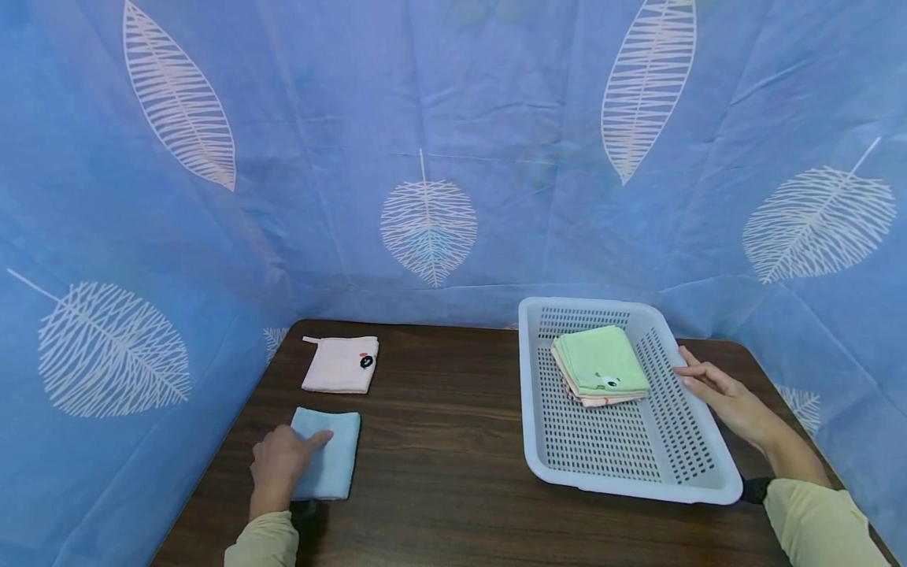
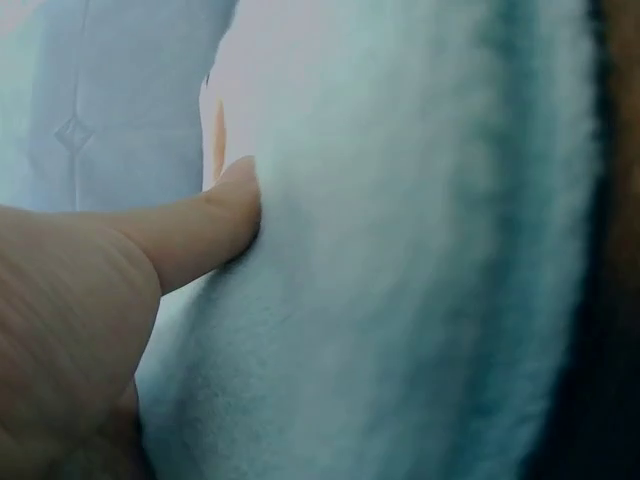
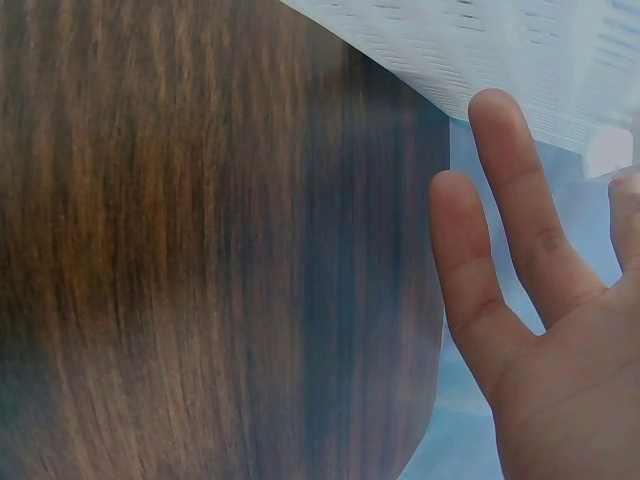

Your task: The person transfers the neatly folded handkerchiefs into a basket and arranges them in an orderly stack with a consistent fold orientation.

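A folded light blue towel point(image 1: 333, 457) lies at the near left of the table, its pile filling much of the left wrist view. My left hand point(image 1: 281, 459) grips its left edge, the thumb point(image 2: 225, 215) laid over the cloth and the other fingers mostly hidden. Over on the right, my right hand point(image 1: 733, 402) is at the right rim of a white plastic basket point(image 1: 595, 478), fingertips at the edge. Its fingers point(image 3: 515, 160) look straight and spread in the right wrist view. Inside the basket sits a small stack of folded towels, a green towel point(image 1: 598, 358) with an eye design on top.
Behind the blue towel lies a folded white towel point(image 1: 342, 365) with a hanging loop and a black and red motif. The dark wooden table point(image 1: 439, 441) runs between it and the basket. A blue curtain point(image 1: 496, 228) with white leaf prints encloses the back and sides.
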Available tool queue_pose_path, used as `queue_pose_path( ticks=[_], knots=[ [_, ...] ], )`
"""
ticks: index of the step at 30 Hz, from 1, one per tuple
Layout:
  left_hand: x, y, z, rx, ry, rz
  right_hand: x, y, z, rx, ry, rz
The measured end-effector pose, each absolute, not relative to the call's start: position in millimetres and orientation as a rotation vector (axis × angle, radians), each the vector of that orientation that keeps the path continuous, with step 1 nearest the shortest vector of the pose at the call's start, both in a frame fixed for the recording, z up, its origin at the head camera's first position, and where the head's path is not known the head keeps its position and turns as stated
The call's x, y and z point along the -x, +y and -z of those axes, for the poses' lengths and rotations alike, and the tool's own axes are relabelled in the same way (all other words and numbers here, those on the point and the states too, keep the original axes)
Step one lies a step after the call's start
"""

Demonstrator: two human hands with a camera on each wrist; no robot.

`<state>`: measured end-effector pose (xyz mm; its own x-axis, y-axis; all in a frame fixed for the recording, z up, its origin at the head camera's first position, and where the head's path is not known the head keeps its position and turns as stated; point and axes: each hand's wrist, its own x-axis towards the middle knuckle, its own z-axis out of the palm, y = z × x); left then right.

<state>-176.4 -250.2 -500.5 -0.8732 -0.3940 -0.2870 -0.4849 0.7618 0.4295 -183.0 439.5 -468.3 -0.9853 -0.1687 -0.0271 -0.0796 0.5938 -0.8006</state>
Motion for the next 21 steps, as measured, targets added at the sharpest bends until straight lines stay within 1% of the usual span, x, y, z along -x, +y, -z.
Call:
queue_pose_path(
  ticks=[21],
  knots=[
    [176.9,-262.5,490.8,0.642,2.679,-0.947,183.6,439.1,466.4,0.247,2.708,1.385]
  ],
)
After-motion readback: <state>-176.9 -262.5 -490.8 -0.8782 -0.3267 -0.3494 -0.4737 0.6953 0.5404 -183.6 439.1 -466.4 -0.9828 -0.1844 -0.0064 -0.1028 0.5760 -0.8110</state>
